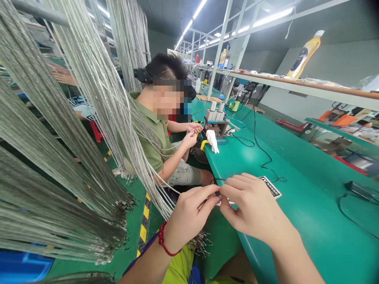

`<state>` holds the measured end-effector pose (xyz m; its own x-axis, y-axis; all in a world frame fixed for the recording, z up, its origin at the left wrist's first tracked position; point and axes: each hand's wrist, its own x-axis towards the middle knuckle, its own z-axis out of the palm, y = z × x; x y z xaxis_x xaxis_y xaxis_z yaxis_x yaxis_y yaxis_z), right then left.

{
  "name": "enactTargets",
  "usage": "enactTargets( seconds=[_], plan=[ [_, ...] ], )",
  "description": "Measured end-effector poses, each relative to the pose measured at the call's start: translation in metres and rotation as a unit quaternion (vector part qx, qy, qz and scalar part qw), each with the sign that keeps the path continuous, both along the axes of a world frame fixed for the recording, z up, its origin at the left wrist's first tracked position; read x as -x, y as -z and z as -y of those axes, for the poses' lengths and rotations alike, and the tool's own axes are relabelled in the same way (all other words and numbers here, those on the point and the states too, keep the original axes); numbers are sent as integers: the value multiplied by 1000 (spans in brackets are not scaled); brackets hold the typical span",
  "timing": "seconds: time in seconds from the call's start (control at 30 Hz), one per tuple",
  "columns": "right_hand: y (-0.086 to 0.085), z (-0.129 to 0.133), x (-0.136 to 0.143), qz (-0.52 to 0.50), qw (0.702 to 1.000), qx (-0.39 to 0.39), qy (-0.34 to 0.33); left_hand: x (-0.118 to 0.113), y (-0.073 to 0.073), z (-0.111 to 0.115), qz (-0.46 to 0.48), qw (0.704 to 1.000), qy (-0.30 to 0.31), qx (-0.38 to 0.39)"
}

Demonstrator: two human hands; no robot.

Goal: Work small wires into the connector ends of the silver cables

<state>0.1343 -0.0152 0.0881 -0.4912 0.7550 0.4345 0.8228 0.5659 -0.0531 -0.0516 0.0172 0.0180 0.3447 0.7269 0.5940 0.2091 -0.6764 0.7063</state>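
Note:
My left hand [192, 207] is closed in a pinch at the front edge of the green table [299, 221]. Its thumb and forefinger hold a small dark piece [218, 193], too small to name. My right hand [251, 203] meets it there, with thumb and fingertips pressed round the same piece; its far side is hidden by the fingers. Close to the left of my left hand hangs a bundle of silvery cables [142, 165]. A black-and-white printed card [272, 188] lies on the table just beyond my right hand.
At my left a co-worker [151, 130] holds a thin cable at a small press [216, 122] with a white glove [212, 141] on it. More cable bundles [74, 189] hang at far left. Black cords [263, 154] cross the table; a shelf [310, 85] holds a bottle [304, 55].

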Motion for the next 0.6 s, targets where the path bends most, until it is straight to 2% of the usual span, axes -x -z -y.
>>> enactTargets(
  seconds=[0.23, 0.37, 0.47, 0.53, 0.6],
  plan=[
    [13, -9, 2, -171, 979, 81, -68, 2, -2, -2, 41, 998, 36, 11],
    [16, -13, 11, -295, 946, 106, -76, 4, -5, 2, 71, 997, -17, 11],
    [21, -16, 20, -415, 893, 157, -70, 3, -5, 5, 95, 994, -58, 4],
    [25, -19, 25, -496, 842, 203, -69, 2, -5, 6, 106, 992, -70, 4],
    [29, -20, 30, -574, 778, 249, -63, 1, -5, 6, 110, 991, -75, 9]
  ],
)
